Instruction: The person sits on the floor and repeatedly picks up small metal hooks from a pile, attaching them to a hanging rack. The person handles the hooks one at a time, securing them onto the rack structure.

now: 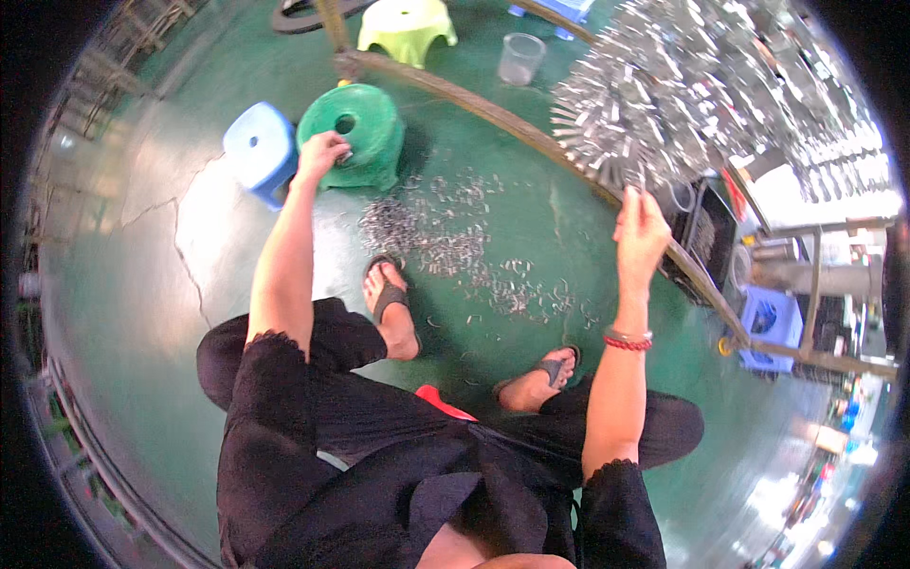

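Observation:
My left hand is over the green round stool, its fingers closed together. A small pale bit shows at the fingertips, too small to name. My right hand is raised at the lower edge of a dense mass of shiny metal strips. Its fingertips are pinched on a thin metal strip there; the strip's far end merges with the others. Many small silvery metal scraps lie on the green floor between the stool and my feet.
A wooden bar runs diagonally beneath the strips. Beyond it stand a yellow-green stool and a clear plastic cup. A light blue stool is left of the green one. At right are a black bin and a purple-blue stool.

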{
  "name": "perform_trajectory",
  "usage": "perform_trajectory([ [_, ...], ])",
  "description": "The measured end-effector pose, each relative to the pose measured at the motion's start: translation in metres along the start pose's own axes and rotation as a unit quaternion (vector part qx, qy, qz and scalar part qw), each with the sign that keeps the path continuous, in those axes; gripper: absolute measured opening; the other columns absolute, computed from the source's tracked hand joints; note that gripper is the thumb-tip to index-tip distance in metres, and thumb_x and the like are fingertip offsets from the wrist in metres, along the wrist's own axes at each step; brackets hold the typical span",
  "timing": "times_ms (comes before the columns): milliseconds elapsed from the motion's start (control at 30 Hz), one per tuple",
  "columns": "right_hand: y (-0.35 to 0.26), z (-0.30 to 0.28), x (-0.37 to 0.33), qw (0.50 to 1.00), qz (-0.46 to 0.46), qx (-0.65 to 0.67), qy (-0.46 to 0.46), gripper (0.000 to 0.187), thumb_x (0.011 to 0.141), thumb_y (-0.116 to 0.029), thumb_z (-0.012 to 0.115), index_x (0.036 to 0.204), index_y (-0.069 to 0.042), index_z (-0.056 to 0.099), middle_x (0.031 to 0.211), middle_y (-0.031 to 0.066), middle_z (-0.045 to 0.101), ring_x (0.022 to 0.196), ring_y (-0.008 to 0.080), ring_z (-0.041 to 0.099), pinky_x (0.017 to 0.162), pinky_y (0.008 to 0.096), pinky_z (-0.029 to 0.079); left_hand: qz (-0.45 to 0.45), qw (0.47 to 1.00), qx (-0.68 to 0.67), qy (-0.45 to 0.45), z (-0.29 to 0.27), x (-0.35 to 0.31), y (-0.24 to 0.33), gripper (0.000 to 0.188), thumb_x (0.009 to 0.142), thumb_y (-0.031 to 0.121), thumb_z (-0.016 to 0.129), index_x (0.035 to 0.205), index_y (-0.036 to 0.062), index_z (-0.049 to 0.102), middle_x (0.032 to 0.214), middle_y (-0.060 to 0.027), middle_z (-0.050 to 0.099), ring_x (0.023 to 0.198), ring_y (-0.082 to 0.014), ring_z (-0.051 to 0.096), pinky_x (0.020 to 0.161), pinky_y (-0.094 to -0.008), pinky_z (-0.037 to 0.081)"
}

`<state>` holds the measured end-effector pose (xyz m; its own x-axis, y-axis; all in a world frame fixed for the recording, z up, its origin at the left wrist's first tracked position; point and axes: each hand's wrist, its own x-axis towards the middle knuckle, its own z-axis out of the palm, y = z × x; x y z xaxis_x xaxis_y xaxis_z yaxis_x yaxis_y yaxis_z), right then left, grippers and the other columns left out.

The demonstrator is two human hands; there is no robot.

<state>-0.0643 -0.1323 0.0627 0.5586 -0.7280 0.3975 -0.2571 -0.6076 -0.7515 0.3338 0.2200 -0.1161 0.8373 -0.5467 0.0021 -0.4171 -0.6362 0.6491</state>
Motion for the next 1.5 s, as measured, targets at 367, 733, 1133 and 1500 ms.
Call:
perform_trajectory([
  [367,0.006,0.005,-0.048,0.919,0.262,0.252,-0.154,0.031,0.091,-0.022,0.058,0.114,-0.001,0.060,0.069,0.0044,0.058,0.051,0.0094,0.054,0.042,0.0228,0.042,0.064,0.942,-0.326,-0.057,0.021,-0.023,0.137,0.014,0.083,0.013,0.064,0.091,0.0017,0.065,0.084,-0.0003,0.064,0.080,-0.0090,0.057,0.076,-0.0245,0.045],
  [733,0.011,0.024,-0.098,0.816,0.238,0.525,-0.035,0.022,0.088,-0.002,0.057,0.108,0.006,0.060,0.100,0.0117,0.063,0.086,0.0188,0.063,0.072,0.0338,0.058,0.061,0.863,-0.450,-0.221,0.122,-0.151,0.345,0.010,0.084,0.009,0.066,0.091,0.0029,0.064,0.087,-0.0011,0.066,0.081,-0.0076,0.059,0.075,-0.0239,0.047],
  [1133,0.037,-0.146,-0.134,0.955,0.106,-0.247,-0.122,0.020,0.079,-0.001,0.056,0.097,-0.005,0.063,0.087,0.0119,0.059,0.075,0.0286,0.060,0.071,0.0345,0.049,-0.031,0.834,-0.150,-0.530,0.207,-0.202,0.261,0.024,0.073,0.021,0.074,0.087,0.0020,0.070,0.073,-0.0056,0.067,0.063,-0.0107,0.060,0.054,-0.0257,0.048],
  [1500,0.063,-0.212,-0.115,0.968,0.200,-0.146,-0.034,0.021,0.086,-0.003,0.058,0.105,-0.008,0.065,0.090,0.0000,0.059,0.081,0.0059,0.057,0.071,0.0207,0.048,-0.257,0.829,-0.196,-0.457,0.252,-0.238,0.239,0.026,0.075,0.018,0.076,0.089,-0.0014,0.068,0.073,-0.0044,0.065,0.061,-0.0088,0.059,0.055,-0.0230,0.051],
])
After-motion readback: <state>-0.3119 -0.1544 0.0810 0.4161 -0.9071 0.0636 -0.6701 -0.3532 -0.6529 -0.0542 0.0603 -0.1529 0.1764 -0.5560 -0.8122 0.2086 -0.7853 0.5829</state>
